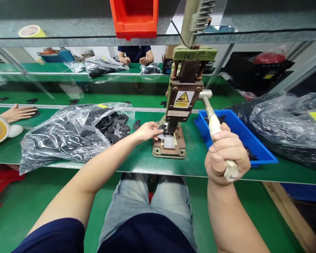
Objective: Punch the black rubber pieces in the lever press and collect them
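Your green bench carries a big clear bag of black flat parts on your left and a blue tray on your right. Between them stands the hand press. Your right hand is wrapped tight around the press lever. Your left hand pinches a small black part right at the die, under the ram, fingers closed on it.

Press at bench centre; bag of parts to its left, tray to its right, second bag beyond.
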The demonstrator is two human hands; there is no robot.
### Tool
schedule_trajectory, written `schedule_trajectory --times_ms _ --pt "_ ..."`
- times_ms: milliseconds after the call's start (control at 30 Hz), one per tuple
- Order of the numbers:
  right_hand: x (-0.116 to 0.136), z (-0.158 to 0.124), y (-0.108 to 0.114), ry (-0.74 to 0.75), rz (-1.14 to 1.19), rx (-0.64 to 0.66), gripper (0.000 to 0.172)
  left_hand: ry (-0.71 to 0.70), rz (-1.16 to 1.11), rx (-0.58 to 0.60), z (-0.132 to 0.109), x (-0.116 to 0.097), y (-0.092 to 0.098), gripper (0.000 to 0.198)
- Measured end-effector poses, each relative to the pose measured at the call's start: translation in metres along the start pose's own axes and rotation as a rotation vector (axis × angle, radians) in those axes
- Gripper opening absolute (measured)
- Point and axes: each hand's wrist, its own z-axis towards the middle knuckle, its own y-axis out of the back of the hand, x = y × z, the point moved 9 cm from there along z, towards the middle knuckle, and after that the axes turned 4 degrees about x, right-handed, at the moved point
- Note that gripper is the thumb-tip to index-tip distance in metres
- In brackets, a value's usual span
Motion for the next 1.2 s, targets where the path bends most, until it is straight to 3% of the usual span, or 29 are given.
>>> schedule_trajectory --times_ms 233,633,800,867,933,967,1100,1200 --pt "0.001 -0.001 0.0 -0.008 0.006 0.002 0.024 0.109 0.041 0.046 0.012 0.005 -0.022 0.036" --pt "-0.003 -0.004 0.001 0.016 0.017 -0.073 0.032 0.236 0.232 0.036 0.024 0.005 -0.029 0.029" --pt "-0.003 -0.001 0.001 0.023 -0.003 -0.068 0.032 0.131 0.179 0.026 0.005 -0.004 -0.039 0.019" --pt "-0.005 -0.001 0.002 0.023 -0.009 -0.075 0.034 0.042 0.111 0.073 -0.006 -0.006 -0.039 0.017" --pt "-0.007 -0.002 0.004 0.035 -0.004 -0.099 0.038 -0.056 0.147 0.133 -0.015 -0.01 -0.027 0.02" --pt "-0.008 -0.003 0.005 0.039 0.0 -0.113 0.04 -0.102 0.237 0.116 -0.019 -0.012 -0.011 0.022" --pt "-0.012 -0.005 0.006 0.044 0.014 -0.163 0.046 -0.167 0.869 -0.201 -0.025 -0.025 0.087 0.026" --pt "-0.013 -0.005 0.006 0.051 0.018 -0.171 0.046 -0.114 1.253 -0.156 -0.015 -0.019 0.124 0.041"
